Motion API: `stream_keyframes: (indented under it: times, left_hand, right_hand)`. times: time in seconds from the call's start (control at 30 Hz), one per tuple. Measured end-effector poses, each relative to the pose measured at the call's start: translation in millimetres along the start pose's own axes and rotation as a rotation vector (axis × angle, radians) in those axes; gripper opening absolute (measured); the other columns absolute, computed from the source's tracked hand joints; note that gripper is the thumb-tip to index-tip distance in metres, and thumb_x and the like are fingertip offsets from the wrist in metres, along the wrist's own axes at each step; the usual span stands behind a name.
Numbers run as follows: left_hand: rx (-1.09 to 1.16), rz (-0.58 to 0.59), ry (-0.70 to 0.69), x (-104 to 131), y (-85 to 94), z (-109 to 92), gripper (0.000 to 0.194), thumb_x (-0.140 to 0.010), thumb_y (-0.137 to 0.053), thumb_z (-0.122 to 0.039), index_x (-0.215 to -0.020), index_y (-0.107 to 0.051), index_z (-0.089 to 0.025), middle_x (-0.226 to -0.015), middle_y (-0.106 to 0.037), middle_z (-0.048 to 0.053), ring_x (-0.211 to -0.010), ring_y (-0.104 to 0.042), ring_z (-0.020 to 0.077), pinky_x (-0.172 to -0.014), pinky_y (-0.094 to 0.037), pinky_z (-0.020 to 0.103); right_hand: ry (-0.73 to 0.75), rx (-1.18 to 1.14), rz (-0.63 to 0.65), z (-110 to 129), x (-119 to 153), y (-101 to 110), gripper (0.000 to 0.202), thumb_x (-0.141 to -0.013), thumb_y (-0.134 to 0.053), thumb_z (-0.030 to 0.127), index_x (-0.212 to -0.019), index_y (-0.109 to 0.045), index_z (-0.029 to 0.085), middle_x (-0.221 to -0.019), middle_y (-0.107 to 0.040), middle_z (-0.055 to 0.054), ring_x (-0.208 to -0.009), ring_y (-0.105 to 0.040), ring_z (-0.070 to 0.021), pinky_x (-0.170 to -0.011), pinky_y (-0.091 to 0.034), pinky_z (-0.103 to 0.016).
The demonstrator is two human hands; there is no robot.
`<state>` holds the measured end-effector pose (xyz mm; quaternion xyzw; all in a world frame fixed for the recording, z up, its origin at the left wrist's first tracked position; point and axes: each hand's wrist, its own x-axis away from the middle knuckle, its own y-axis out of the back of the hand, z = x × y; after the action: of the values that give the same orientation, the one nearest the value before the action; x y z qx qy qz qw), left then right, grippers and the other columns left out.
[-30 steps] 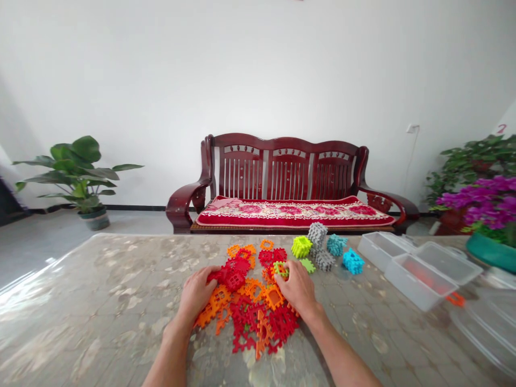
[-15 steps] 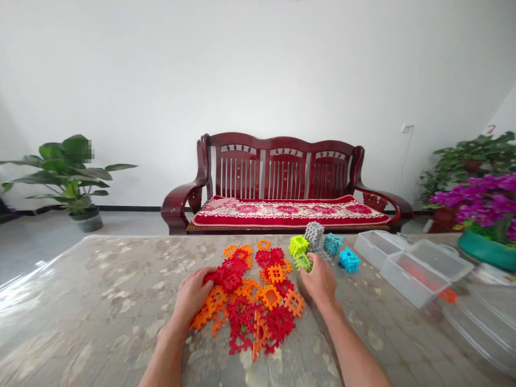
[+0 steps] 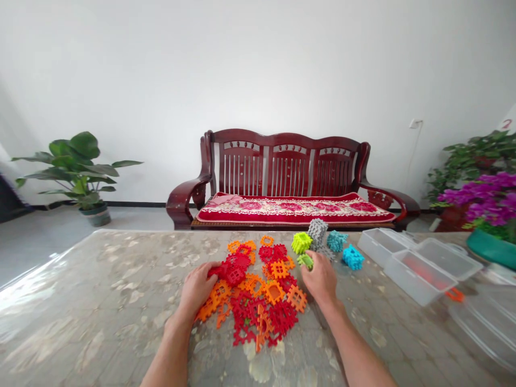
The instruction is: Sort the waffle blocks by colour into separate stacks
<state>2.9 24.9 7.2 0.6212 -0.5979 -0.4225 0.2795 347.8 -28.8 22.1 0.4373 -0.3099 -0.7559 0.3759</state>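
Note:
Red and orange notched plastic pieces lie in a loose pile (image 3: 274,291) at the middle of the table. On the pile's left edge, my left hand (image 3: 201,285) has its fingers closed on a red piece (image 3: 217,270). My right hand (image 3: 320,277) pinches a light green piece (image 3: 305,261) to the right of the pile. Just behind it stands a yellow-green stack (image 3: 301,243), beside a grey stack (image 3: 317,231). A teal stack (image 3: 336,241) and a bright blue stack (image 3: 353,258) sit further right.
Clear plastic boxes (image 3: 419,277) with open lids stand at the right, one holding something red. Transparent lids (image 3: 487,322) lie nearer. A flower pot (image 3: 492,251) is at the far right. A wooden bench (image 3: 288,166) stands behind the table (image 3: 121,301).
The whole view has shifted slightly, so the scene appears a little further right and higher. Both hands remain at the same pieces.

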Motion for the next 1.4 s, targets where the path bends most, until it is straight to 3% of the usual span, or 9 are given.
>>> stream_keyframes:
  times: [0.17,0.3,0.43,0.7,0.9,1.0,1.1,1.3,1.4]
  left_hand:
    - [0.030,-0.018,0.020,-0.3,-1.3,-0.1,0.039,-0.077,-0.048,-0.016,-0.108,-0.069,-0.025,-0.114,-0.073,0.002,-0.108,-0.064,0.0177,-0.100,-0.043,0.028]
    - [0.071,-0.058,0.025,-0.1,-2.8,-0.8,0.040,-0.078,-0.046,-0.017,-0.111,-0.068,-0.023,-0.116,-0.072,0.004,-0.107,-0.065,0.0185,-0.099,-0.045,0.028]
    - [0.124,-0.052,0.006,0.8,-4.7,-1.1,0.038,-0.080,-0.046,-0.019,-0.110,-0.068,-0.024,-0.113,-0.073,0.003,-0.106,-0.065,0.0173,-0.099,-0.045,0.028]
    - [0.159,-0.023,0.021,2.9,-5.1,-2.4,0.033,-0.083,-0.045,-0.023,-0.106,-0.069,-0.025,-0.113,-0.074,0.001,-0.105,-0.065,0.0177,-0.098,-0.046,0.028]
    - [0.162,-0.032,0.029,2.8,-5.4,-2.6,0.033,-0.083,-0.045,-0.024,-0.106,-0.069,-0.026,-0.111,-0.074,0.001,-0.104,-0.065,0.0174,-0.096,-0.047,0.027]
    - [0.172,-0.044,0.024,2.2,-7.5,-0.4,0.033,-0.083,-0.045,-0.024,-0.105,-0.070,-0.025,-0.111,-0.074,0.001,-0.104,-0.066,0.0175,-0.096,-0.047,0.027]
    - [0.174,-0.046,0.010,1.0,-9.5,2.3,0.033,-0.082,-0.046,-0.025,-0.105,-0.070,-0.025,-0.110,-0.074,0.001,-0.103,-0.066,0.0173,-0.095,-0.047,0.026]
    - [0.161,-0.035,0.020,0.5,-8.2,1.1,0.032,-0.081,-0.048,-0.024,-0.105,-0.070,-0.025,-0.110,-0.074,0.001,-0.104,-0.066,0.0175,-0.096,-0.046,0.026]
    - [0.163,-0.020,0.030,0.7,-7.1,-0.2,0.032,-0.081,-0.048,-0.023,-0.105,-0.070,-0.025,-0.111,-0.074,0.001,-0.105,-0.065,0.0176,-0.098,-0.046,0.027]
  right_hand:
    - [0.113,-0.160,0.204,20.6,21.7,-1.7,0.028,-0.082,-0.056,0.033,-0.106,-0.068,0.024,-0.102,-0.072,-0.004,-0.096,-0.064,-0.0213,-0.087,-0.046,-0.032]
    - [0.106,-0.071,0.205,28.0,33.2,-4.1,0.046,-0.080,-0.062,0.037,-0.122,-0.062,0.020,-0.117,-0.068,-0.011,-0.109,-0.061,-0.0276,-0.093,-0.045,-0.037]
    - [0.122,-0.102,0.220,33.7,36.6,-9.5,0.049,-0.081,-0.061,0.033,-0.128,-0.058,0.019,-0.123,-0.066,-0.011,-0.115,-0.058,-0.0276,-0.097,-0.044,-0.038]
    - [0.067,-0.347,0.234,42.6,35.3,-28.9,0.047,-0.076,-0.056,0.014,-0.121,-0.062,0.023,-0.110,-0.071,-0.005,-0.103,-0.064,-0.0208,-0.095,-0.048,-0.035]
    - [0.261,-0.680,0.341,59.8,36.6,-28.7,0.044,-0.075,-0.049,0.014,-0.114,-0.067,0.023,-0.124,-0.065,-0.005,-0.112,-0.062,-0.0176,-0.086,-0.055,-0.029]
    - [0.235,-0.698,0.249,56.0,33.4,-26.7,0.039,-0.075,-0.047,0.016,-0.106,-0.069,0.022,-0.121,-0.067,-0.006,-0.112,-0.062,-0.0189,-0.087,-0.055,-0.031]
    - [0.124,-0.659,0.140,38.2,26.9,-25.7,0.032,-0.076,-0.047,0.020,-0.099,-0.070,0.020,-0.106,-0.071,-0.008,-0.095,-0.066,-0.0198,-0.080,-0.055,-0.032]
    - [-0.045,-0.560,-0.077,-2.5,-1.1,-16.8,0.035,-0.079,-0.050,0.036,-0.105,-0.066,0.017,-0.101,-0.071,-0.010,-0.084,-0.064,-0.0207,-0.081,-0.051,-0.034]
    - [-0.055,-0.439,-0.191,-12.4,-22.4,-8.9,0.038,-0.077,-0.053,0.039,-0.105,-0.065,0.016,-0.099,-0.069,-0.010,-0.081,-0.062,-0.0208,-0.081,-0.049,-0.035]
